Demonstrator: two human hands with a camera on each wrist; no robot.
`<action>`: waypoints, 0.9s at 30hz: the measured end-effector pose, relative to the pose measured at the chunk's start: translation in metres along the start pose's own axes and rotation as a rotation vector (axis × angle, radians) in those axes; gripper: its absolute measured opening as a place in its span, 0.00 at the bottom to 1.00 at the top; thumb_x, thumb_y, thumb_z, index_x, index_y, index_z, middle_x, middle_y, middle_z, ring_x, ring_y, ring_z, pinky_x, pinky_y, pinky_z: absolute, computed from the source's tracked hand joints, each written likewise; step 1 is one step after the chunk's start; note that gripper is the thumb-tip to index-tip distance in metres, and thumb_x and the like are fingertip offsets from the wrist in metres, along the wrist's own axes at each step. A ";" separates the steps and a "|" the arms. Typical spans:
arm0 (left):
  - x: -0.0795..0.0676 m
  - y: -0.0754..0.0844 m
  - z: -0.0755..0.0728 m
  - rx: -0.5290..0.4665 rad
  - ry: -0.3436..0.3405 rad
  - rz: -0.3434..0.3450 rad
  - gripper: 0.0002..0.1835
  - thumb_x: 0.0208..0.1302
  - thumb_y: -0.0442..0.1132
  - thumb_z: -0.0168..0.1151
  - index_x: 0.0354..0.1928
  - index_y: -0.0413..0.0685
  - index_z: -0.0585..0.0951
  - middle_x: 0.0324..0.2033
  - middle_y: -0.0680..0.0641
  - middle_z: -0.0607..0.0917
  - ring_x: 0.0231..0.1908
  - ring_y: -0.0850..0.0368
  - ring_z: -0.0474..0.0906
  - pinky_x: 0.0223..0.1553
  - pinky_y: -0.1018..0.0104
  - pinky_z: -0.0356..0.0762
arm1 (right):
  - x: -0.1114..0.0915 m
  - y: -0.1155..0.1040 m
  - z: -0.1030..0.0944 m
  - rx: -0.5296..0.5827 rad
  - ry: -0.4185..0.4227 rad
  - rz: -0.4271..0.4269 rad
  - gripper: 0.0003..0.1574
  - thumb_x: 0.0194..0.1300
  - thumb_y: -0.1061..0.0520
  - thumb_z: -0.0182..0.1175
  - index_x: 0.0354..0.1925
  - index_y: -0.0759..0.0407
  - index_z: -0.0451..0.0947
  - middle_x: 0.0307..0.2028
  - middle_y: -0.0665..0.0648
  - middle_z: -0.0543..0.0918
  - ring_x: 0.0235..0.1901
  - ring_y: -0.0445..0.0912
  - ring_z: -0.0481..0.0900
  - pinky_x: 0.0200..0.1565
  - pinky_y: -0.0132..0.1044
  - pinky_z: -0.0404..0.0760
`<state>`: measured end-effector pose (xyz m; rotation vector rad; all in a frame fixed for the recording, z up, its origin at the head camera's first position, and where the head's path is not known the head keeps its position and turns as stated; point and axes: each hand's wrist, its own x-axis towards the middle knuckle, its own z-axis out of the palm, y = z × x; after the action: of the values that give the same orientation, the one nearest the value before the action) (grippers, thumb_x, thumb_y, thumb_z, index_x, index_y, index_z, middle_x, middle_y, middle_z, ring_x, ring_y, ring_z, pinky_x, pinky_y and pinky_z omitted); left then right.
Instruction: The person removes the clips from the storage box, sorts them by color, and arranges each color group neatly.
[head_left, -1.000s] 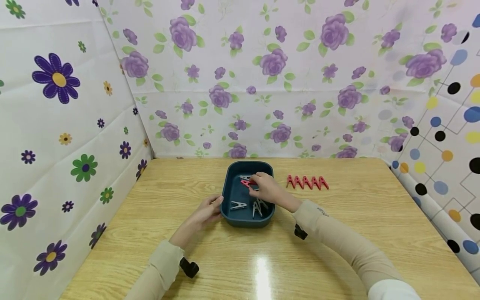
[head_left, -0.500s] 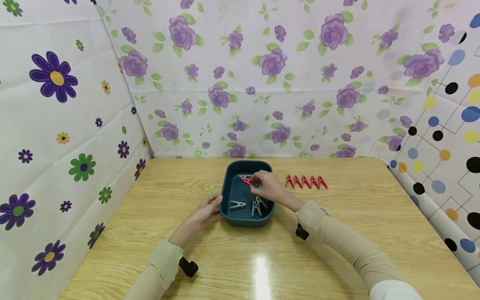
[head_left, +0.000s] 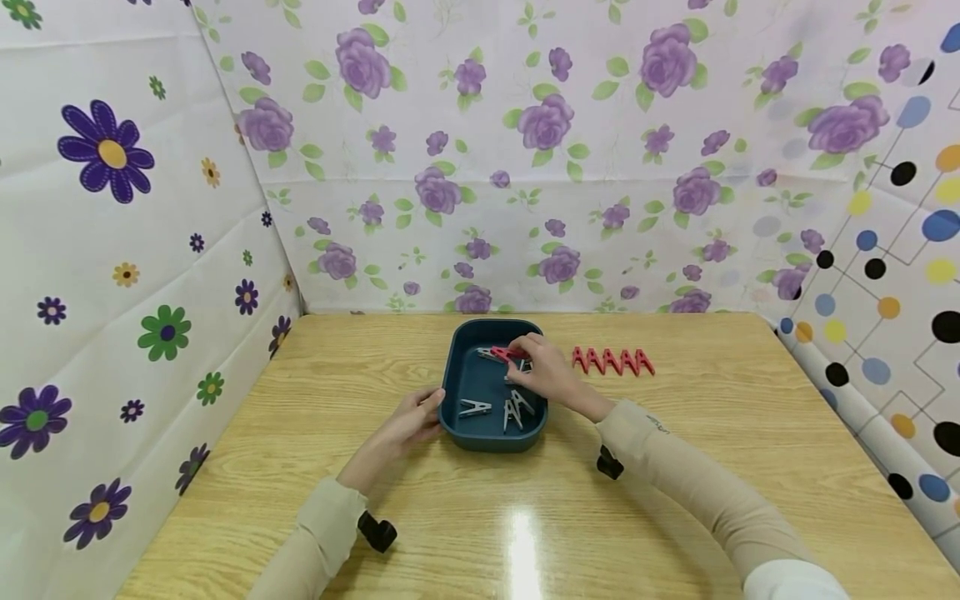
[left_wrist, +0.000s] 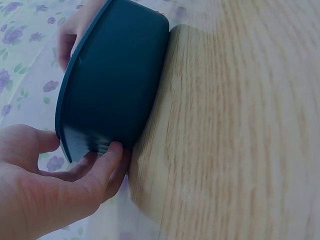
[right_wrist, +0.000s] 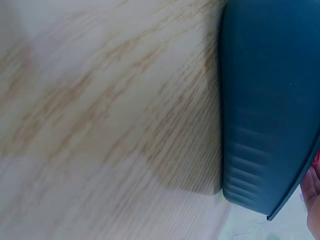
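Observation:
A dark teal plastic bin (head_left: 491, 444) stands on the table with several grey clothespins inside, one of them a grey clothespin (head_left: 475, 407) lying near its left side. My left hand (head_left: 407, 421) holds the bin's left side; in the left wrist view the thumb is at the rim and the fingers (left_wrist: 107, 162) lie against the outer wall. Over the bin's right part, my right hand (head_left: 546, 369) pinches a red clothespin (head_left: 501, 354) between thumb and fingers. In the right wrist view the bin's wall hides most of that hand.
To the right of the bin, several red clothespins (head_left: 612, 361) lie in a side-by-side row on the wooden table (head_left: 675, 450). Floral cloth (head_left: 480, 167) hangs behind the table's back edge, with patterned sheets along both sides.
My right hand has shifted slightly back and right within the bin, and the red clothespin has moved with it. The left hand keeps its place on the bin.

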<state>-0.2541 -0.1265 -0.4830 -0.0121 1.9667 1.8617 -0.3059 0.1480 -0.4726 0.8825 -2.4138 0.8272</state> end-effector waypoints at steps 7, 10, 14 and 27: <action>0.001 0.000 0.000 -0.005 0.001 0.008 0.29 0.76 0.47 0.46 0.71 0.37 0.60 0.61 0.30 0.74 0.53 0.52 0.79 0.48 0.65 0.80 | -0.002 0.002 -0.002 -0.005 0.036 0.010 0.11 0.58 0.60 0.65 0.41 0.58 0.79 0.35 0.56 0.79 0.34 0.52 0.80 0.34 0.37 0.79; 0.000 0.000 0.000 -0.005 -0.001 0.011 0.29 0.76 0.47 0.46 0.71 0.36 0.60 0.61 0.30 0.74 0.53 0.51 0.79 0.48 0.65 0.80 | -0.003 0.001 -0.003 0.008 0.066 -0.003 0.12 0.58 0.60 0.65 0.42 0.59 0.78 0.35 0.56 0.79 0.33 0.53 0.79 0.33 0.37 0.79; 0.000 0.000 0.000 -0.003 0.000 0.008 0.29 0.76 0.47 0.46 0.71 0.36 0.60 0.61 0.30 0.74 0.53 0.51 0.79 0.48 0.66 0.80 | -0.004 0.001 -0.006 0.023 0.082 0.015 0.13 0.58 0.61 0.65 0.42 0.60 0.78 0.35 0.58 0.79 0.33 0.54 0.79 0.34 0.38 0.78; -0.002 0.000 0.000 0.001 -0.018 0.012 0.30 0.76 0.47 0.46 0.71 0.36 0.60 0.62 0.29 0.72 0.56 0.48 0.78 0.49 0.64 0.80 | -0.007 0.004 -0.013 0.003 0.079 0.114 0.13 0.58 0.59 0.64 0.43 0.59 0.78 0.36 0.57 0.80 0.33 0.55 0.79 0.34 0.39 0.78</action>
<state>-0.2526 -0.1275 -0.4822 0.0161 1.9599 1.8623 -0.3013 0.1622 -0.4685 0.7050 -2.4121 0.8911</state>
